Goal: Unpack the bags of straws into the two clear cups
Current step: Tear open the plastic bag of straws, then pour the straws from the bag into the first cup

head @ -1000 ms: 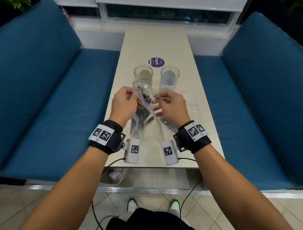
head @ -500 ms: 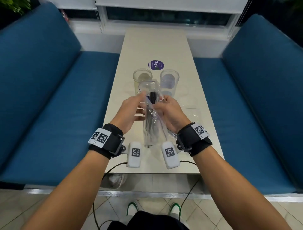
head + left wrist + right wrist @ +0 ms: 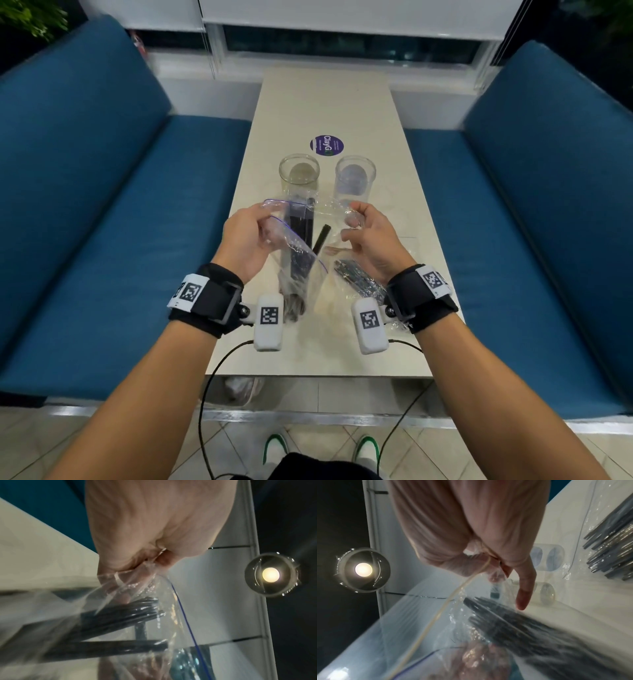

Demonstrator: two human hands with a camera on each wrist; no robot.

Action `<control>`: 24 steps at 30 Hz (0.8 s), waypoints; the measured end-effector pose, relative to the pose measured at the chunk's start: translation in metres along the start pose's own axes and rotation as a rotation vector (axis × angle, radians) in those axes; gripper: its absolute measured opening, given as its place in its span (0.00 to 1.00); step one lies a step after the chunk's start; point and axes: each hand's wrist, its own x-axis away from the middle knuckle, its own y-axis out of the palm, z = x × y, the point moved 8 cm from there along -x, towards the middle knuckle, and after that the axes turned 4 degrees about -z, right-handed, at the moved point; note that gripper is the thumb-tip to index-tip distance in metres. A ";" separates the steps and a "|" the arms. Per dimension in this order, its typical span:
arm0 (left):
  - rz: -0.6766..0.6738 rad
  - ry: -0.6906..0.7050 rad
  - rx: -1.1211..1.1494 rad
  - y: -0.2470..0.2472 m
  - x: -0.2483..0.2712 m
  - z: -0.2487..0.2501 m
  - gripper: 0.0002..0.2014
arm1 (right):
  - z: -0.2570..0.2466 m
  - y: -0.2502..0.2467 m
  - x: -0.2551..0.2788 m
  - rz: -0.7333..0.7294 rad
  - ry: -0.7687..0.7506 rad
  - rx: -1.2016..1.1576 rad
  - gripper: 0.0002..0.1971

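Two clear cups (image 3: 298,174), two straw bags; both hands' (image 3: 245,236) grip pinching one bag (image 3: 297,253).

place: café or restaurant booth | seating: blue upholstered benches (image 3: 102,212) left and right of the hands | table (image 3: 325,102): long, narrow, pale, running ahead of the hands, round purple branded sticker (image 3: 326,145) beyond them | far end: window with white blinds (image 3: 342,20) | floor: tiled
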 end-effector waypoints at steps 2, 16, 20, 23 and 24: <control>-0.055 -0.017 -0.018 0.009 0.002 0.000 0.15 | 0.001 0.006 -0.001 -0.024 0.002 -0.052 0.30; 0.270 -0.026 -0.248 -0.016 -0.006 -0.005 0.21 | 0.008 0.022 -0.006 -0.184 -0.017 -0.127 0.27; 0.359 -0.063 -0.098 -0.029 -0.006 -0.007 0.18 | 0.012 0.027 -0.001 -0.306 -0.075 -0.008 0.56; 0.362 -0.094 0.027 -0.031 -0.007 -0.010 0.15 | 0.021 0.034 0.007 -0.401 -0.096 0.383 0.72; 0.351 -0.101 0.052 -0.030 -0.007 -0.009 0.15 | 0.026 0.037 0.010 -0.442 -0.088 0.509 0.75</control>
